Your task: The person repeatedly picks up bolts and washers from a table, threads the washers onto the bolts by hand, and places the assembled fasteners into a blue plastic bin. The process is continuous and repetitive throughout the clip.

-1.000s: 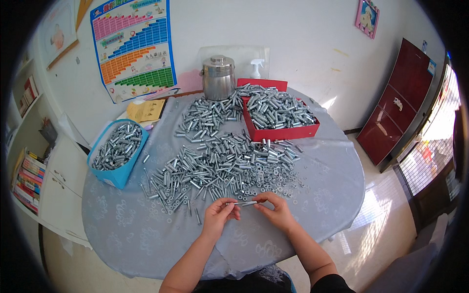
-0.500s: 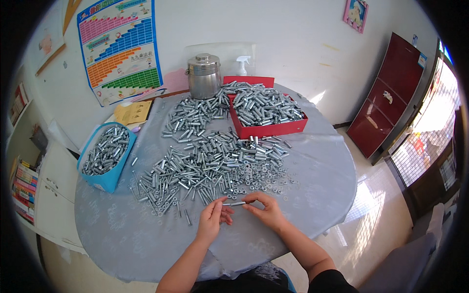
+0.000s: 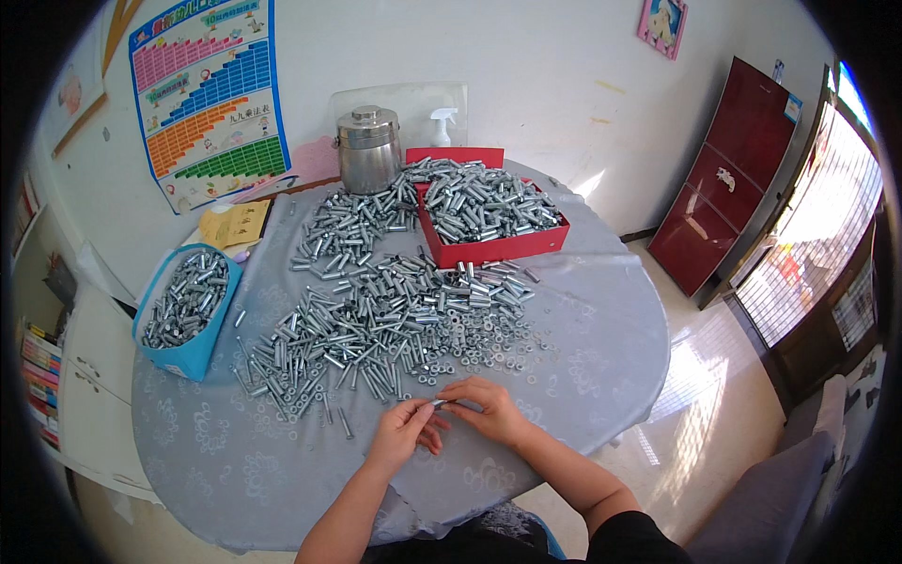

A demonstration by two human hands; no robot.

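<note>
My left hand and my right hand meet at the near edge of a round table, both pinching one small metal bolt between the fingertips. Just beyond them spreads a wide heap of loose silver bolts, with small nuts and washers scattered at its right side.
A red tray heaped with bolts stands at the back right. A blue bin of bolts sits at the left edge. A steel canister, a spray bottle and a yellow paper are at the back. A dark red cabinet stands right.
The view has shifted a little, so the table sits slightly differently in frame. Both hands stay together on the small bolt at the table's near edge.
</note>
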